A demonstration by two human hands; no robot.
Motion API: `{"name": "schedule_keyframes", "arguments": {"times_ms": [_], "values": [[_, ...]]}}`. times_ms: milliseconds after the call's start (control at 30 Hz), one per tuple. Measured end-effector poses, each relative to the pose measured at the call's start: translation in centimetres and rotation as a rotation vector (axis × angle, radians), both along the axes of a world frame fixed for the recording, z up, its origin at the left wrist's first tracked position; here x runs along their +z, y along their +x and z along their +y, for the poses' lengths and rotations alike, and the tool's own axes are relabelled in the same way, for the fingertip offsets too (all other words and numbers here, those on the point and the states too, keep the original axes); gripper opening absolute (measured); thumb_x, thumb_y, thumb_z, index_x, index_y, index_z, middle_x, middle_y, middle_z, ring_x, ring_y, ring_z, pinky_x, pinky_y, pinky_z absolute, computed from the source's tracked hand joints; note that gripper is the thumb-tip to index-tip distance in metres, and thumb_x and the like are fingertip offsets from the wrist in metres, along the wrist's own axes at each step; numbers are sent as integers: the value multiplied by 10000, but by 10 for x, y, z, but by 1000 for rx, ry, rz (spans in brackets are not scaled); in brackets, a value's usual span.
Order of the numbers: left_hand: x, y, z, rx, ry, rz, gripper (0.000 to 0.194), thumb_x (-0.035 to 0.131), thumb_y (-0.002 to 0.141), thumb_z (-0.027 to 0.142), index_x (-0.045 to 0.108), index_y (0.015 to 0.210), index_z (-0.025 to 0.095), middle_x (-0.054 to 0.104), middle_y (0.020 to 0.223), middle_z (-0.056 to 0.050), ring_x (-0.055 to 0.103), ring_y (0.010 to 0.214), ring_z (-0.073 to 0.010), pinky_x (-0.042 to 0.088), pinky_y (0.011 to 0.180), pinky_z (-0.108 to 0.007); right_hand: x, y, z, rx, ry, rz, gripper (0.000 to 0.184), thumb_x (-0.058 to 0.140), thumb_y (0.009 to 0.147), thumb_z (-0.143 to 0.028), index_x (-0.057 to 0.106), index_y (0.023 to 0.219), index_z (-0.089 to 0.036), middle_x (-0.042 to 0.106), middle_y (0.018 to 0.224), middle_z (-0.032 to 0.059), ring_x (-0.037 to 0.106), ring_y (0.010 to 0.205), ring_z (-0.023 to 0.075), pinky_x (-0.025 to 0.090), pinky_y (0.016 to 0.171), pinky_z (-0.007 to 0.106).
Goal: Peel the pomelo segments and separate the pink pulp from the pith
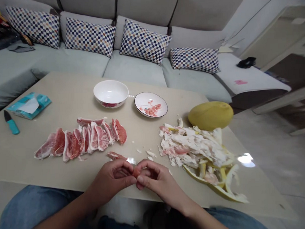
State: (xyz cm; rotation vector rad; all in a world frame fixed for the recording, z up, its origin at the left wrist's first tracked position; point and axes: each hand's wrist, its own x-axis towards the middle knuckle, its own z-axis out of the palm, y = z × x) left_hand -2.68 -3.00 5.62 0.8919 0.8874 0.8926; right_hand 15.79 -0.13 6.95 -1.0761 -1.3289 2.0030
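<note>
Between the fingertips of my left hand [112, 179] and my right hand [157, 181] is a small piece of pink pomelo flesh [136, 172], pinched from both sides above the table's near edge. Just behind my left hand lies a pomelo segment [116, 156], partly hidden. A row of pink pomelo segments [85, 138], some with white membrane on, stretches to the left. Beyond my hands, a dark-rimmed white plate [141, 101] holds several bits of peeled flesh. To the right of my right hand is a heap of white pith and yellow peel [193, 149].
A white bowl [111, 91] stands left of the plate. One whole yellow pomelo [210, 115] sits behind the peel heap. At the far left are a knife [11, 123] with a teal handle and a tissue pack [30, 104]. A sofa [136, 70] borders the table's far side.
</note>
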Motion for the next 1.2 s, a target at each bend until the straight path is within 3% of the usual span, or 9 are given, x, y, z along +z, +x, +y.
{"name": "schedule_keyframes", "arguments": {"times_ms": [367, 533, 700, 900, 1000, 1200], "values": [[-9, 0, 2, 19, -29, -35, 118, 705, 790, 250, 681, 856, 155, 678, 785, -17, 659, 752, -150, 513, 736, -277, -6, 2, 1, -22, 14, 66, 197, 738, 796, -316, 634, 876, -169, 693, 756, 15, 642, 667, 106, 502, 661, 219], [-11, 2, 4, 140, -64, -125, 123, 721, 776, 250, 649, 799, 152, 640, 785, -8, 628, 746, -135, 520, 748, -287, -11, 0, -1, -93, 59, 165, 153, 703, 834, -308, 630, 908, -195, 640, 783, -1, 624, 714, 107, 495, 696, 230], [-16, 6, 4, 223, -34, -174, 292, 697, 802, 242, 613, 1081, 213, 652, 792, 6, 629, 733, -132, 514, 745, -293, -14, -3, -4, -159, 163, 173, 119, 680, 849, -295, 640, 940, -228, 559, 998, 16, 620, 772, 117, 507, 747, 271], [-16, 3, 4, 113, -10, -117, 198, 742, 754, 223, 661, 932, 189, 658, 813, -6, 610, 753, -123, 480, 734, -255, -13, 2, -4, -138, 421, -41, 60, 642, 877, -252, 651, 934, -239, 574, 993, 38, 592, 842, 142, 491, 732, 257], [-15, 3, 6, 129, 7, -101, 129, 762, 727, 207, 672, 815, 176, 651, 787, -1, 597, 739, -116, 467, 722, -243, -12, 2, -5, -100, 525, -97, 50, 636, 879, -228, 652, 926, -236, 582, 965, 44, 588, 889, 160, 490, 731, 254], [-14, 5, 7, 172, -38, -131, 92, 721, 770, 235, 693, 840, 181, 675, 792, -10, 630, 762, -140, 485, 782, -288, -14, -2, -8, -127, 392, 52, 66, 564, 923, -243, 603, 976, -236, 530, 1008, 43, 596, 804, 141, 515, 748, 290]]}}
